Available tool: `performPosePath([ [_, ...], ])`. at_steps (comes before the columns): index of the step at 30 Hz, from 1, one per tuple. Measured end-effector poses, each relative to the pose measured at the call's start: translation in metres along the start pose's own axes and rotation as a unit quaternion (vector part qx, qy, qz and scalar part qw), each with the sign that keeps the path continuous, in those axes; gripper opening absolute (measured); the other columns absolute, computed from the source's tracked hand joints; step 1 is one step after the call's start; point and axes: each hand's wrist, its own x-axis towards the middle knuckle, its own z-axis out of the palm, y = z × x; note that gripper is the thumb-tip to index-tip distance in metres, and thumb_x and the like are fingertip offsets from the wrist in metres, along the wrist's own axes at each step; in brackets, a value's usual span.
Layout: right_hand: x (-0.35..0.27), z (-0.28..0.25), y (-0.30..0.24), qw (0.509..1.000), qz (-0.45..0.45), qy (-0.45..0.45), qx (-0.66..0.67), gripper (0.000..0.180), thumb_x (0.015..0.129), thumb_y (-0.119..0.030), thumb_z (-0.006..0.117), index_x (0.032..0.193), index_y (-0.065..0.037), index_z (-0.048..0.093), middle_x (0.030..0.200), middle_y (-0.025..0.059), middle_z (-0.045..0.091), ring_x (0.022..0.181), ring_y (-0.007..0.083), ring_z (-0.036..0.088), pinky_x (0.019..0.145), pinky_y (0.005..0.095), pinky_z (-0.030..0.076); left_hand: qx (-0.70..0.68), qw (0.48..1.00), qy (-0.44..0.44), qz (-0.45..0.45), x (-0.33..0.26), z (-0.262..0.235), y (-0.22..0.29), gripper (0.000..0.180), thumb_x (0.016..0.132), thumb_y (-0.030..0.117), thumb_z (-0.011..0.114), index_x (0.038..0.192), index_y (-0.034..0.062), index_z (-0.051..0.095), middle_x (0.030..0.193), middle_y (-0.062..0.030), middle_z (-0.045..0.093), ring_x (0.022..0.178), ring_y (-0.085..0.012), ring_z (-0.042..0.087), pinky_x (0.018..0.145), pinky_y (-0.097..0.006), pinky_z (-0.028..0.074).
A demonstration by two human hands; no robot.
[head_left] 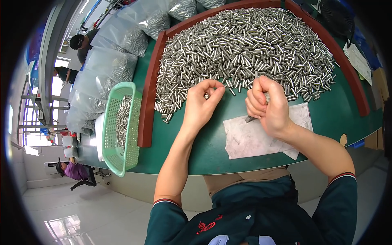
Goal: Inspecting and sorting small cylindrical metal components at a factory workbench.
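Observation:
A large heap of short, shiny metal pins [245, 45] covers the far part of the green table [171, 157]. My left hand [200, 102] is at the heap's near edge, with its thumb and forefinger closed together. The round end of a metal pin [206, 96] shows inside its curled fingers. To the right, my right hand [269, 108] is closed in a fist above a stained white cloth [257, 141]. Below that fist sticks out the dark, narrow tip [250, 119] of a tool whose kind is hidden by the fingers.
Dark red wooden bars [150, 94] fence the heap at its sides and back. A light green plastic basket [130, 153] with pins inside stands at the left. Clear bags [118, 65] of metal parts line the table beyond it. A black fan [337, 16] is at the far right. Other people are in the background.

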Motion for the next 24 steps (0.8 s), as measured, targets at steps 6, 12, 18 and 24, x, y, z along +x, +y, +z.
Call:
performPosePath([
  [6, 0.0, 0.002, 0.0, 1.0, 0.004, 0.005, -0.004, 0.037, 0.088, -0.025, 0.028, 0.054, -0.011, 0.027, 0.042, -0.0022, 0.023, 0.036, 0.0075, 0.017, 0.036, 0.0233, 0.017, -0.487, 0.828, -0.204, -0.189, -0.004, -0.017, -0.007, 0.009, 0.085, 0.011, 0.053, 0.086, 0.0033, 0.05, 0.076, -0.0052, 0.054, 0.051, -0.0024, 0.03, 0.045, -0.016, 0.025],
  [12, 0.001, 0.001, 0.0, 1.0, 0.006, 0.002, 0.004, 0.036, 0.087, -0.024, 0.028, 0.054, -0.01, 0.027, 0.042, -0.0021, 0.023, 0.036, 0.0075, 0.017, 0.036, 0.0234, 0.017, -0.444, 0.856, -0.187, -0.187, -0.005, -0.014, -0.011, 0.01, 0.083, 0.007, 0.054, 0.091, 0.0014, 0.052, 0.079, -0.0063, 0.055, 0.053, -0.0032, 0.033, 0.046, -0.016, 0.026],
  [18, 0.001, 0.001, 0.0, 1.0, 0.005, 0.007, -0.005, 0.033, 0.086, -0.023, 0.028, 0.055, -0.01, 0.027, 0.043, -0.0019, 0.023, 0.037, 0.0074, 0.017, 0.037, 0.0232, 0.017, -0.434, 0.865, -0.177, -0.182, -0.006, -0.012, -0.008, 0.012, 0.083, 0.006, 0.053, 0.093, 0.0003, 0.052, 0.078, -0.0061, 0.056, 0.053, -0.003, 0.034, 0.047, -0.017, 0.026],
  [24, 0.0, 0.002, 0.0, 1.0, 0.002, 0.002, -0.008, 0.033, 0.086, -0.023, 0.028, 0.055, -0.01, 0.027, 0.043, -0.0019, 0.023, 0.037, 0.0074, 0.017, 0.037, 0.0233, 0.017, -0.442, 0.859, -0.178, -0.189, -0.006, -0.012, -0.008, 0.013, 0.085, 0.008, 0.05, 0.094, -0.0013, 0.052, 0.076, -0.0062, 0.055, 0.052, -0.0028, 0.033, 0.047, -0.017, 0.027],
])
